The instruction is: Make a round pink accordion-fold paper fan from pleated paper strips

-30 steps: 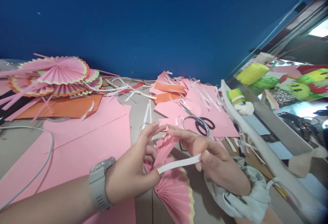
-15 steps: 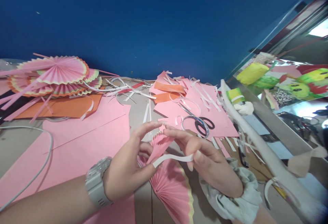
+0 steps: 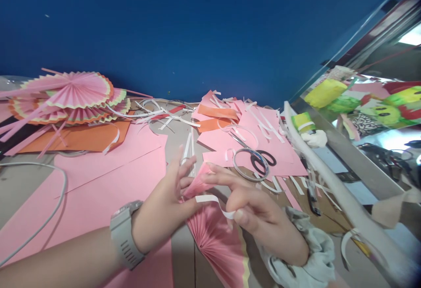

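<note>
My left hand [image 3: 164, 211], with a grey watch on the wrist, pinches the top of a folded pink paper fan [image 3: 215, 239] between thumb and fingers. My right hand [image 3: 259, 213], with a grey scrunchie on the wrist, touches the fan's folded tip with its forefinger. Its thumb and fingers hold a curled white paper strip [image 3: 213, 202], whose other end lies under my left thumb. The fan spreads downward below both hands and has a pale yellow edge.
Large pink sheets [image 3: 108, 178] lie at left over orange paper. Finished pink fans [image 3: 69, 95] are stacked at the far left. Black-handled scissors [image 3: 259, 158] and a tape ring [image 3: 246, 167] rest on pink paper ahead, among several white strips. A white cable [image 3: 49, 217] loops at left.
The white strip, straight a second ago, is now bent into a curl as my hands closed together. My left fingers have spread and the fan's upper part is pressed flatter.
</note>
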Motion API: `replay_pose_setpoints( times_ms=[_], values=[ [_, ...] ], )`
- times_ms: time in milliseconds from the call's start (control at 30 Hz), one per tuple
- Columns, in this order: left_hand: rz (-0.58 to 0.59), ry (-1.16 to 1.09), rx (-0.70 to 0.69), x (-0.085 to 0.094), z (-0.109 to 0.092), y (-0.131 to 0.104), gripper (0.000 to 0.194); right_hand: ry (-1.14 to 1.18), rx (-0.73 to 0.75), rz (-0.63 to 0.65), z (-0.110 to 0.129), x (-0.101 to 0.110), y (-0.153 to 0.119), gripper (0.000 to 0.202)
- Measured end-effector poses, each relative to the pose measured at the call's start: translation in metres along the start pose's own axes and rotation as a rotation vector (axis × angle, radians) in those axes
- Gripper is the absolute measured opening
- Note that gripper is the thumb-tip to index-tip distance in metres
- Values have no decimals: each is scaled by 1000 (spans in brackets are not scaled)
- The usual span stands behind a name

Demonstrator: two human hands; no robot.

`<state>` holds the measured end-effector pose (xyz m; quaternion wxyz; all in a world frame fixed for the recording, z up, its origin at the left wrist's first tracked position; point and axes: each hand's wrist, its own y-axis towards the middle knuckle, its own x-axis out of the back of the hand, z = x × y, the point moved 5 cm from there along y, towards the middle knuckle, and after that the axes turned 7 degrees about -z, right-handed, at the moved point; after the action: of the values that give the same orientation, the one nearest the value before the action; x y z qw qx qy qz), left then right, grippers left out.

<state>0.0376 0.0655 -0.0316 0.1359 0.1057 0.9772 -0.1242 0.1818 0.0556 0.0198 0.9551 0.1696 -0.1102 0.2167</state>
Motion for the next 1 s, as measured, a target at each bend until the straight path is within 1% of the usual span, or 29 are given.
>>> replay_pose_setpoints(
  times_ms=[100,200,267,367,433,533,633,733,800,867,933,1000],
  values=[
    [41,-83,29,-2,-1,3,108,-6,43,53,4,-5,3,18],
    [76,-69,33,-4,-5,4,103,16,61,68,7,-7,4,18],
    [53,-49,16,-3,-7,4,98,29,63,64,8,-6,3,18],
    [20,-11,-20,1,-8,5,98,40,40,56,7,-3,0,19],
    [11,48,-78,4,-11,5,99,52,28,56,6,-2,-2,20],
    [2,203,-170,7,-17,5,101,96,22,60,6,0,-3,22],
    [4,387,-185,10,-21,6,104,190,1,75,8,1,-2,23],
    [-14,488,-203,14,-25,8,103,290,-29,121,10,-1,-2,24],
    [-25,480,-216,15,-26,10,103,340,-39,153,10,-2,-3,25],
    [-29,423,-194,14,-26,11,100,370,-31,146,10,1,-5,24],
    [-18,298,-138,13,-27,12,97,387,-11,98,8,6,-6,22],
    [17,150,-66,10,-27,12,94,402,-18,17,4,11,-7,21]
  ],
)
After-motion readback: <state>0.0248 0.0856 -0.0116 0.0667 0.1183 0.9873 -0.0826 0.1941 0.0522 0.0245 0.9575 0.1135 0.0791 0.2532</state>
